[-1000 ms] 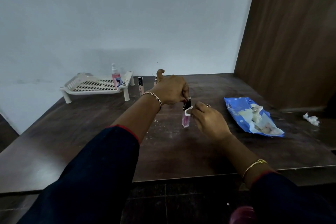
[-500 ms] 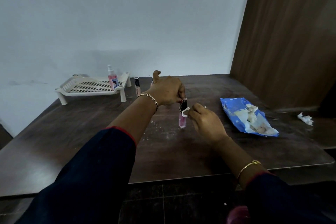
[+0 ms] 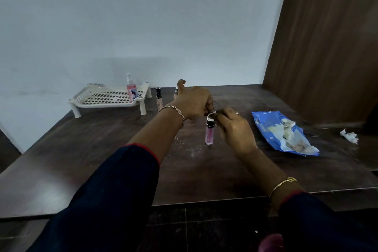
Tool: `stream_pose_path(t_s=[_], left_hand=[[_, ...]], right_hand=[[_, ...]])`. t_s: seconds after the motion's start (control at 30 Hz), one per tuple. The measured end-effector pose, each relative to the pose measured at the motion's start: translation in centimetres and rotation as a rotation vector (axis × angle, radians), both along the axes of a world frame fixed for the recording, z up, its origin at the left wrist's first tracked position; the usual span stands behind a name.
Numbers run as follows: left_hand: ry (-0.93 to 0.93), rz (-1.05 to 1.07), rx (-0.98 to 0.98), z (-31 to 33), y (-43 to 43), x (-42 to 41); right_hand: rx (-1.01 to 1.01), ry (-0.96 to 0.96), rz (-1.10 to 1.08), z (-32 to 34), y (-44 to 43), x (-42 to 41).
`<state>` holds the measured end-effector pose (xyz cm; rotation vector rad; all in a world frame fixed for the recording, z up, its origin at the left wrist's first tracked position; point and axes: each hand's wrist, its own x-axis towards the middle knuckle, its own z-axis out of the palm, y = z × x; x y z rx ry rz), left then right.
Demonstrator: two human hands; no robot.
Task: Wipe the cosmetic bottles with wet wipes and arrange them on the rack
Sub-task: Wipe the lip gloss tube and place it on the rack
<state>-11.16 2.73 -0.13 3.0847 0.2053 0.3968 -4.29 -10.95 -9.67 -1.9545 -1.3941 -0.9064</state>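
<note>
While the pink tube (image 3: 209, 137) stands upright on the dark surface (image 3: 204, 170), both hands are at its black cap. The left hand (image 3: 192, 102) reaches over from above. Its grip is curled tight, with the fingertips pinching the top of the cap and the thumb sticking up. The right hand (image 3: 233, 129) has its grip closed on a small white wipe (image 3: 210, 115) and presses it against the cap.

The white rack (image 3: 110, 106) sits at the back left, well apart from the hands, and 1 spray bottle (image 3: 131, 90) stands on its right end. Just beside the rack, 1 tube with a black cap (image 3: 159, 98) stands on the surface. 1 more bottle (image 3: 176, 93) peeks out behind the left hand. A blue pack of wipes (image 3: 282, 133) lies to the right, and a crumpled wipe (image 3: 348, 136) lies past it.
</note>
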Motion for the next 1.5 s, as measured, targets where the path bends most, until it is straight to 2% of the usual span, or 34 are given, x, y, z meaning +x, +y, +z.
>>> stream_pose_path(t_s=[0.13,0.27,0.37,0.6,0.93,1.07,1.23,1.3,1.5], left_hand=[[-0.018,-0.002,0.004,0.0,0.0,0.0],[-0.023,-0.008,-0.01,-0.1,0.0,0.0],[-0.026,-0.004,-0.01,-0.2,0.1,0.0],[-0.053,0.007,-0.041,-0.4,0.2,0.2],[-0.036,-0.005,-0.07,-0.2,0.3,0.5],[-0.008,-0.013,-0.072,-0.1,0.4,0.5],[0.011,-0.015,-0.06,-0.1,0.4,0.5],[0.015,-0.021,-0.056,-0.1,0.4,0.5],[0.031,-0.077,-0.028,0.1,1.0,0.7]], right_hand=[[-0.065,-0.028,0.023,0.0,-0.2,0.1],[-0.361,-0.092,0.084,-1.2,-1.4,-0.1],[-0.565,-0.143,0.052,-2.1,-1.7,-0.4],[-0.761,-0.138,0.046,-1.9,-1.4,-0.3],[-0.335,0.01,0.057,-1.3,-1.3,0.5],[-0.396,0.0,0.07,-1.2,-1.3,-0.1],[-0.671,-0.045,0.041,-2.4,-1.4,-0.5],[-0.677,-0.003,0.031,-2.5,-1.2,-0.3],[-0.29,0.133,0.061,-1.7,-0.8,-0.1]])
